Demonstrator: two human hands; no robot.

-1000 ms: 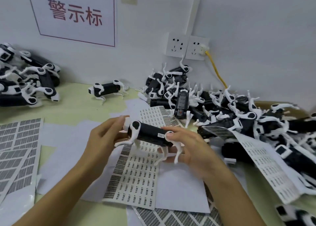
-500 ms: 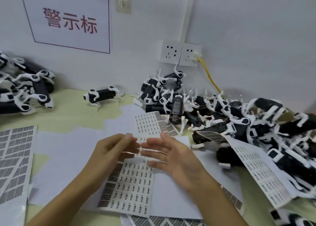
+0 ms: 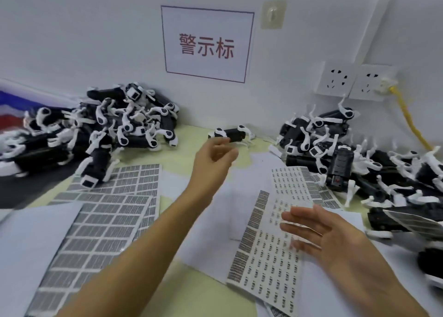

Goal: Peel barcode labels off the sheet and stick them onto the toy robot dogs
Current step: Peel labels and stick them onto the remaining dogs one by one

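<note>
Head view: left hand (image 3: 213, 158) reaching, fingers loosely curled, grasping nothing, just short of lone toy dog (image 3: 231, 134) lying crosswise beyond on desk (image 3: 191, 134); right hand (image 3: 335, 240) flat-fingered over label sheet (image 3: 268, 264).

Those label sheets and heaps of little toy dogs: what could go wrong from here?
1. The left hand reaches toward the lone dog near the wall; blurred, it may knock it over.
2. The right hand hovers over the small-label sheet, whose loose, overlapping papers could shift.
3. The right-hand pile spills onto a sheet, so legs might snag labels.
</note>
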